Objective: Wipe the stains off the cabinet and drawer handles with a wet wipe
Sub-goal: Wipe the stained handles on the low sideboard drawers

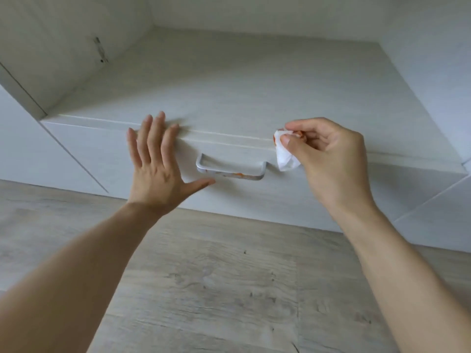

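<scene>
A silver bar handle (230,171) sits on the white drawer front (318,189); orange stains mark its lower front edge toward the right end. My left hand (158,164) lies flat with spread fingers against the drawer front, just left of the handle, its thumb pointing under the handle's left end. My right hand (328,159) pinches a crumpled white wet wipe (284,155) between thumb and fingers, just right of the handle's right end. The wipe carries orange smears near the fingertips.
The pale wood-grain cabinet top (242,85) runs back to white walls. A cabinet side panel (23,95) stands at the left, more white fronts at the right (438,212). Light wood flooring (216,276) lies below.
</scene>
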{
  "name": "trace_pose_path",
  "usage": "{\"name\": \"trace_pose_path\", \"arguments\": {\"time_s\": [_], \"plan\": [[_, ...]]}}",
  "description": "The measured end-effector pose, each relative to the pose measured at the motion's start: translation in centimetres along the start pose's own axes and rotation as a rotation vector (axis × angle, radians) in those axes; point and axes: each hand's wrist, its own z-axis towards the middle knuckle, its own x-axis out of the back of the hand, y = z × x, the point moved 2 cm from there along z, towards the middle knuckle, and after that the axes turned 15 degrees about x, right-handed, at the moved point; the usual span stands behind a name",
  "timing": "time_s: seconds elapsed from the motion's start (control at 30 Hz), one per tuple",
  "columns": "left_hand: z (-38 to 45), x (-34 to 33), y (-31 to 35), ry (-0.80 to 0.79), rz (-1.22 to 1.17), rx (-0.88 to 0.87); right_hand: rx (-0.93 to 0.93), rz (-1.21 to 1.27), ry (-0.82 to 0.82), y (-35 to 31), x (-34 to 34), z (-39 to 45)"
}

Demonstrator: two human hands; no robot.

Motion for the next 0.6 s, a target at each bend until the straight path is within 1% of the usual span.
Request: {"name": "trace_pose_path", "arguments": {"time_s": [0.1, 0.2, 0.3, 0.33, 0.4, 0.5, 0.6], "plan": [[-0.4, -0.9, 1.1, 0.045, -0.09, 0.081, 0.0, 0.044, 0.024, 0.4, -0.3, -2.7], [-0.5, -1.3, 1.3, 0.096, -0.103, 0.102, -0.004, 0.046, -0.018, 1.0, -1.6, -4.4], [-0.6, -1.0, 1.3, 0.096, -0.123, 0.114, -0.006, 0.004, 0.026, 1.0, -2.2, -4.5], [-0.7, -1.0, 1.4, 0.098, -0.134, 0.119, 0.023, -0.023, 0.05, 0.8, -2.3, -4.5], [-0.8, -1.1, 1.4, 0.114, -0.165, 0.127, 0.14, -0.157, 0.081, 0.5, -2.7, -4.6], [-0.7, -1.5, 1.4, 0.134, -0.192, 0.134, 0.3, -0.32, 0.091, 0.3, -3.2, -5.6], [-0.8, -1.8, 1.2, 0.153, -0.191, 0.126, 0.335, -0.384, 0.094, 0.3, -3.3, -6.3]]}}
